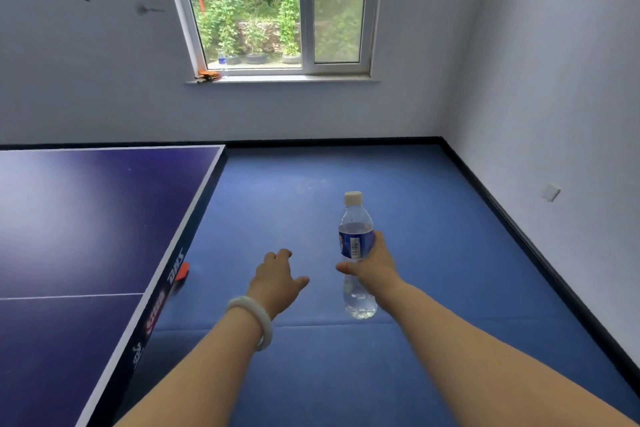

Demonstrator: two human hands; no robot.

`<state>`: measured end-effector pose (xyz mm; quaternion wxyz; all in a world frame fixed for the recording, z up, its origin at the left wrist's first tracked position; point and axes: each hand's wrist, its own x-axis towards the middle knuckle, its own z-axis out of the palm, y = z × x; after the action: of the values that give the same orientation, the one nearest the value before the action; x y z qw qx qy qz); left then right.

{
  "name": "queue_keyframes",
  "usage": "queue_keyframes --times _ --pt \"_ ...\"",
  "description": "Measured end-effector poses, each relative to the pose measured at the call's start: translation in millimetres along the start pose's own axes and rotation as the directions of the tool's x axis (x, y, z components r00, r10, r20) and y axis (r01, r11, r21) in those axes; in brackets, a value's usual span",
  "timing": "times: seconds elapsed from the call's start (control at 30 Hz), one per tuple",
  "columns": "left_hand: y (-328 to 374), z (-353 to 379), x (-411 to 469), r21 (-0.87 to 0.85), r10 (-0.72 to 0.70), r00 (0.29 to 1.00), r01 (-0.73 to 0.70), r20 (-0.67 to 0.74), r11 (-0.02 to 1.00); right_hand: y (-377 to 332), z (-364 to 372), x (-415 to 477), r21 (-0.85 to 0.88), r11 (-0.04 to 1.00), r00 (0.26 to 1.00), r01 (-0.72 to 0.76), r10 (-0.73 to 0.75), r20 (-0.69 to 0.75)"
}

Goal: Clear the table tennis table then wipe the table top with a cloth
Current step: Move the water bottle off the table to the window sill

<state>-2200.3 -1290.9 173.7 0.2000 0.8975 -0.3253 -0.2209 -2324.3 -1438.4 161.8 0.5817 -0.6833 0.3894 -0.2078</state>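
The dark blue table tennis table (86, 218) fills the left of the view, its end edge running diagonally towards me. My right hand (375, 265) is stretched out over the floor to the right of the table and grips a clear plastic water bottle (356, 236) with a white cap and a blue label, held upright. My left hand (277, 279), with a white bangle on the wrist, reaches forward beside it, fingers apart and holding nothing. No cloth is in view.
A window sill (284, 79) in the far wall carries table tennis paddles (209, 75) and another small bottle (222, 62). Something orange-red (183, 272) shows under the table's edge. Blue floor (415, 288) spreads between the table and the right wall.
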Motion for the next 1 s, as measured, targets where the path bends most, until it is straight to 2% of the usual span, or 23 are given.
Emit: queue_keyframes --times 0.33,0.73,1.0 --pt "-6 -59 224 -0.067 -0.077 0.997 0.076 -0.021 0.995 -33 59 230 -0.057 0.998 0.998 0.002 0.002 0.063" --pt "29 -122 498 0.015 -0.099 0.995 0.1 -0.019 0.995 -82 87 515 -0.034 0.999 0.998 -0.003 0.006 0.066" --pt "62 -174 683 -0.075 -0.205 0.973 0.198 -0.103 0.977 -131 103 740 -0.07 0.996 0.981 0.053 -0.039 0.192"
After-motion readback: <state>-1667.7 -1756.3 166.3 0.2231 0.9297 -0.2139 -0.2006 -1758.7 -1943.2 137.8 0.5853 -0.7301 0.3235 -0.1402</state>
